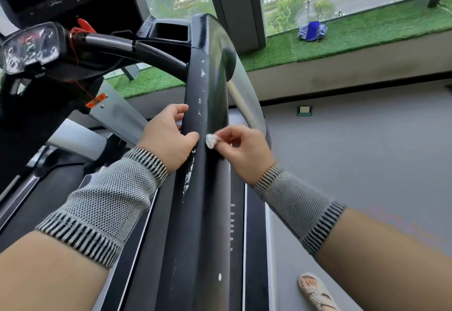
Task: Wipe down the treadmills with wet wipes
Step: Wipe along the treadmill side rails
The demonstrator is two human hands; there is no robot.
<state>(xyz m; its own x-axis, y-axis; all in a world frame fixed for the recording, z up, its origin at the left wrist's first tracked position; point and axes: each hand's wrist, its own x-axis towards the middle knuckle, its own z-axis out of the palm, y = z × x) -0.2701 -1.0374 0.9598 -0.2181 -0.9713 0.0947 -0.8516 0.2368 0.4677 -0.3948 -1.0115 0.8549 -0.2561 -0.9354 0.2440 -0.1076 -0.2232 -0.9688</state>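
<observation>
A black treadmill side handrail (208, 85) runs from the console down the middle of the view, flecked with white scuffs and peeling patches. My left hand (168, 134) grips the rail's left side, thumb on top and fingers curled round it. My right hand (242, 149) pinches a small balled-up white wet wipe (210, 140) and holds it against the rail's right side, just beside my left thumb. Both wrists wear grey knitted cuffs.
The treadmill console (31, 46) with a red safety cord (80, 29) is at the upper left, the belt and deck below. Grey floor lies to the right, with my sandalled foot (315, 291). A blue bag and phone (313, 31) sit on the green turf ledge by the window.
</observation>
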